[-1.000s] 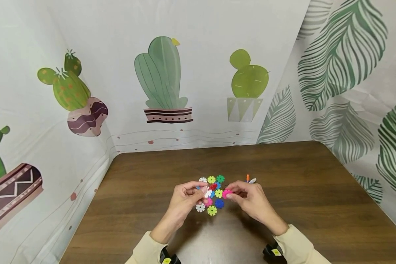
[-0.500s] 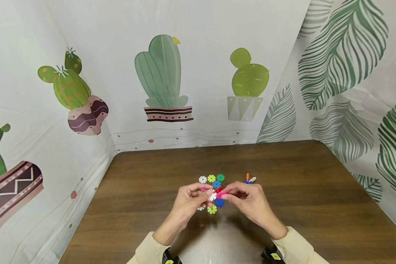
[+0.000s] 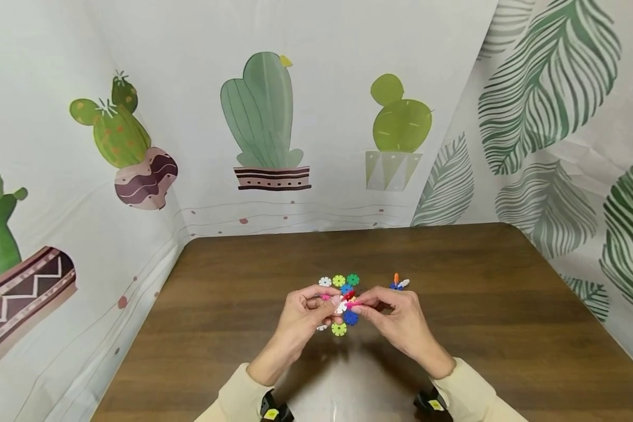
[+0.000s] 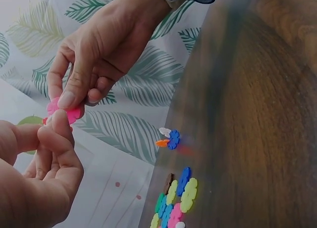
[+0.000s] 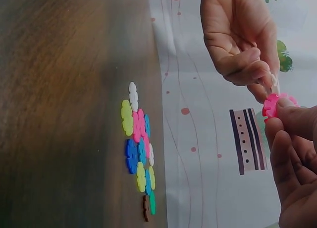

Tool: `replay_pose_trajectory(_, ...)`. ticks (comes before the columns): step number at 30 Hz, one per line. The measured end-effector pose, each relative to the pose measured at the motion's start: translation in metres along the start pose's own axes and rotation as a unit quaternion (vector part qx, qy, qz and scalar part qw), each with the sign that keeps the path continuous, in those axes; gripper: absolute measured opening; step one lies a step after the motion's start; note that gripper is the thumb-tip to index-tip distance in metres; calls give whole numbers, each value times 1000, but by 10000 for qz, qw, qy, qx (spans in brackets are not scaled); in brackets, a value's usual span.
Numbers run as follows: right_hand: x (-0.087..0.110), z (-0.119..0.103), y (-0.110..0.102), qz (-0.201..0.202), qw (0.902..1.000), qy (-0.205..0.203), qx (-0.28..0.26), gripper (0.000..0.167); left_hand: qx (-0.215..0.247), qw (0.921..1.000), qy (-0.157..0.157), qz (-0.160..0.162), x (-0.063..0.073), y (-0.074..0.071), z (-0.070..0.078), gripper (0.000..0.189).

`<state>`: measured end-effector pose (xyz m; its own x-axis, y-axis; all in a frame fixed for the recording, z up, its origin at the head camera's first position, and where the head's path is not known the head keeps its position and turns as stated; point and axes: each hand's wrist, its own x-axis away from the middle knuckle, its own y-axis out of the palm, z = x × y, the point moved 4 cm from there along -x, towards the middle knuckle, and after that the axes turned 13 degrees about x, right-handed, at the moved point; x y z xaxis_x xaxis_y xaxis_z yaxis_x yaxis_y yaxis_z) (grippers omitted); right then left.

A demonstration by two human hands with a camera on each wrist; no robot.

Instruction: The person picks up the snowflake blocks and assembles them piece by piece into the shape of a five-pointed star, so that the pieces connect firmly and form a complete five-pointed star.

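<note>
My left hand (image 3: 302, 319) pinches a white notched plastic disc (image 5: 274, 83) between thumb and fingertips, and a red disc (image 3: 349, 295) sits against it. My right hand (image 3: 401, 316) pinches a bright pink disc (image 5: 272, 105), whose edge meets the white and red pieces. Both hands are raised over the table in the wrist views. Below them lies a cluster of several similar discs, including a lime one (image 3: 339, 329), a dark blue one (image 3: 350, 318) and a green one (image 3: 353, 279). The hands hide part of this cluster in the head view.
Right of the cluster stands a small joined piece, a blue disc (image 4: 173, 139) with an orange disc (image 4: 162, 143) and a white one (image 4: 165, 132) slotted in. A brown disc (image 5: 145, 208) lies at the cluster's end. The wooden table (image 3: 232, 293) meets a printed cloth backdrop (image 3: 337, 117).
The hands have come together: the right hand's pink disc moved left, and the left hand's white and red discs moved slightly right, until they meet. The pink disc has turned more edge-on.
</note>
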<state>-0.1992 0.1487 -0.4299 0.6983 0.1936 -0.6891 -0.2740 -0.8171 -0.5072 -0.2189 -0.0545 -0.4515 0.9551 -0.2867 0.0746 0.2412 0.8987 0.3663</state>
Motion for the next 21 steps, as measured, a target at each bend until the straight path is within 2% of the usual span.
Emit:
replay_pose_trajectory(6, -4, -3, 1, 44, 9999, -92, -114, 25, 115, 9998, 137, 33, 1, 1, 3, 31)
replay_pose_trajectory(17, -36, 2, 0, 168, 9998, -76, -87, 20, 279, 9953, 920, 73, -16, 7, 29, 26)
replay_pose_trajectory(21, -46, 0, -2, 146, 9996, -103, -225, 20, 233, 9954, 922, -88, -20, 9, 42, 27)
